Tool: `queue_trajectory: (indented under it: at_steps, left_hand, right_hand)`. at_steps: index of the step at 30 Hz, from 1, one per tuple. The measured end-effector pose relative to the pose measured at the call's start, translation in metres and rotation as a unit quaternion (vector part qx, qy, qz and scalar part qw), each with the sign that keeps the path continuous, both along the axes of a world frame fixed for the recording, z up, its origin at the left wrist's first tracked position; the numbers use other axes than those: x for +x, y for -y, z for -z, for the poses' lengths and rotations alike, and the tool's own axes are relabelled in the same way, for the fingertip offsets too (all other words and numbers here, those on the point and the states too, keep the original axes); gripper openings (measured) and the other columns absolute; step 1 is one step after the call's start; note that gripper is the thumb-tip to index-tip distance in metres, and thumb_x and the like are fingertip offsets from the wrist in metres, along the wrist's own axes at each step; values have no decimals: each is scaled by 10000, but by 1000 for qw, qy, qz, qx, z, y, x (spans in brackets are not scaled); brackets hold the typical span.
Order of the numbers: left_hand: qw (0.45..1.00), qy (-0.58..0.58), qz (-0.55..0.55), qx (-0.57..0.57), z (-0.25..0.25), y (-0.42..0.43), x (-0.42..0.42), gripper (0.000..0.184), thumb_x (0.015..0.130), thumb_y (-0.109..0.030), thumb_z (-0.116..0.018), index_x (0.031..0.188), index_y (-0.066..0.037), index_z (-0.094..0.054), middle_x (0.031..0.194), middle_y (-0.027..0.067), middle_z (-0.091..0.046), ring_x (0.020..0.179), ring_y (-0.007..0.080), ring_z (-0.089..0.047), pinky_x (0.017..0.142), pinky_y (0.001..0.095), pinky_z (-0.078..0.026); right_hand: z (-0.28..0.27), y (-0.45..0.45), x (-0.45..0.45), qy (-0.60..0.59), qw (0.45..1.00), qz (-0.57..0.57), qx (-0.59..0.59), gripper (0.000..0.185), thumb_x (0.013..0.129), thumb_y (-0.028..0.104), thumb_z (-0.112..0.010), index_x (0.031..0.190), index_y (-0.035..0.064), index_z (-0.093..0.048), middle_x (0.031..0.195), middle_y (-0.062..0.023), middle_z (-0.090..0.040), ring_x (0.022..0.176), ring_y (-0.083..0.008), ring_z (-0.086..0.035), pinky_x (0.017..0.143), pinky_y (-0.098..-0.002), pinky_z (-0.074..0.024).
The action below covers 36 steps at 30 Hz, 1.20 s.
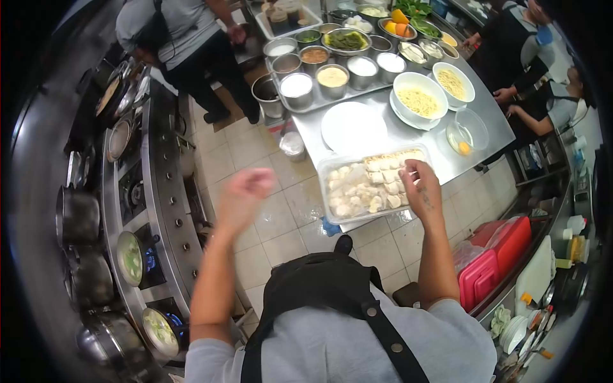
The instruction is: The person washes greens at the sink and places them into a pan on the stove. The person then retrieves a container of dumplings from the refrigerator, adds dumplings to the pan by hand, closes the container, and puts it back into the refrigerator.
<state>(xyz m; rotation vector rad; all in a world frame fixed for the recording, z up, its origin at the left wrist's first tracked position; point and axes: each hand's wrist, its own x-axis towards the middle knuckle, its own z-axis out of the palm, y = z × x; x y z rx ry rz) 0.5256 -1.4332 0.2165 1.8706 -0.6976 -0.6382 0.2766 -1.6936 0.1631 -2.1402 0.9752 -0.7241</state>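
Observation:
A clear plastic container (329,207) of pale, folded dumplings (377,185) stands at the near edge of the steel table. My right hand (421,188) is over its right side, fingers curled toward the thumb close to the dumplings. Whatever those fingers may hold is too small to make out. Off to the left of the container, my left hand (246,195) is raised in the air above the floor, smeared by motion, so its fingers cannot be read. Just behind the container lies a white plate (353,126).
Two white bowls of noodles (419,97) (453,84) and a clear bowl with egg (467,133) stand on the table. Metal ingredient pots (297,90) line the back. Pans (131,258) sit over lit burners at left. Other people (185,48) stand around; red bins (479,277) are right.

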Motion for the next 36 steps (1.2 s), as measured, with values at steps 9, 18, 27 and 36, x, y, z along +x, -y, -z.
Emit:
queue_trajectory:
  at_steps: [9,18,27,36]
  left_hand:
    - [980,62,140,124,126,163,-128,393,818,-184,-642,1107,70,-559,933,91,-640,822,153,-604,686,261,-498]
    - [913,-395,-81,58,109,194,-134,309,784,-234,-637,973,-8,-544,865,74,-519,736,181,-524,565,341,-467]
    - [876,-456,-135,78,110,211,-133,362,803,-283,-610,1040,-23,-525,931,111,-502,795,223,-526,575,380,-461]
    - [896,-415,-138,73,127,221,-132,295,832,-222,-641,1038,-28,-559,895,86,-556,733,192,-568,494,326,-464]
  right_hand:
    - [30,28,-34,35,988,139,-54,242,795,142,-672,993,16,-612,905,-111,-587,755,-226,-555,693,-334,-464]
    - [94,70,-60,89,963,245,70,288,835,233,-651,997,-1,-606,973,-121,-564,810,-200,-532,766,-316,-458]
    - [94,60,-49,119,962,213,124,363,839,254,-638,1054,-32,-577,1042,-163,-576,938,-258,-566,831,-350,-452]
    - [98,61,-51,106,964,206,132,386,833,264,-639,1071,-32,-567,1039,-168,-584,940,-263,-565,841,-358,-449]
